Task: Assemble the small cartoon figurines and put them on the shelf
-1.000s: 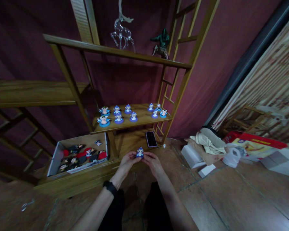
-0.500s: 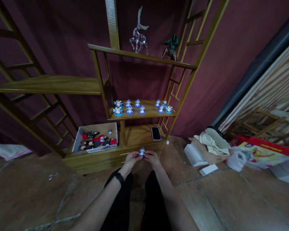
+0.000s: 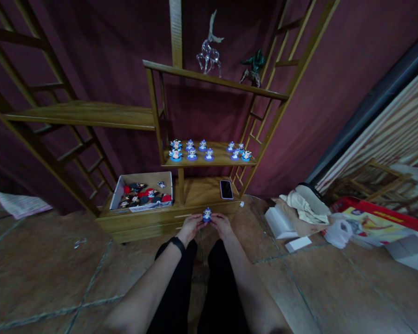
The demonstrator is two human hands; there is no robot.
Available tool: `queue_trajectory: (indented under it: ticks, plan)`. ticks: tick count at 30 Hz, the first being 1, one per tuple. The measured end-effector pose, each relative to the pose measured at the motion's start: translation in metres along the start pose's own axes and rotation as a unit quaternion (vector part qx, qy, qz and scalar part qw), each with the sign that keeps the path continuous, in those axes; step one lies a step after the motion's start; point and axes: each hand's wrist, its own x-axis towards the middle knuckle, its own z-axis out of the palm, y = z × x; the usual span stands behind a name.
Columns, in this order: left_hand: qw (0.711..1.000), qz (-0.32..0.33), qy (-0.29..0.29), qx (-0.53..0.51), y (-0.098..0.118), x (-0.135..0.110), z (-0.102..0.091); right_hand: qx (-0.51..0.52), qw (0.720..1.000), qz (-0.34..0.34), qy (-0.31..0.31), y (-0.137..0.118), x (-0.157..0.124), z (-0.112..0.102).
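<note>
A small blue and white figurine (image 3: 206, 215) is pinched between my left hand (image 3: 191, 226) and my right hand (image 3: 222, 226), in front of the low wooden shelf unit (image 3: 167, 218). Both hands are closed on its base. Several matching blue figurines (image 3: 191, 153) stand in rows on the middle shelf, with a smaller group (image 3: 239, 152) at its right end. A black band sits on my left wrist.
A white box (image 3: 142, 195) of dark and red figurines rests on the bottom shelf, a phone (image 3: 226, 189) to its right. A glass deer (image 3: 209, 48) and green figure (image 3: 252, 67) stand on top. Cloth, white boxes (image 3: 280, 222) and a red carton (image 3: 372, 215) lie right.
The view has pulled back and shifted, so the shelf unit looks smaller and more of the floor shows. My hands keep hold of the figurine in the same way.
</note>
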Motion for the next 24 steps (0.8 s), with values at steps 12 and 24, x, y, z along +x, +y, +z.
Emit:
queue_trajectory:
  ticks: [12, 24]
  plan:
    - [0.999, -0.036, -0.016, 0.001, -0.0011, 0.0026, 0.0042, -0.021, 1.000, 0.019, -0.005, -0.0082, -0.0081, -0.0058]
    - [0.999, -0.036, -0.014, 0.006, -0.0041, 0.0069, 0.0080, -0.005, 1.000, -0.004, 0.025, -0.0042, -0.0065, -0.0078]
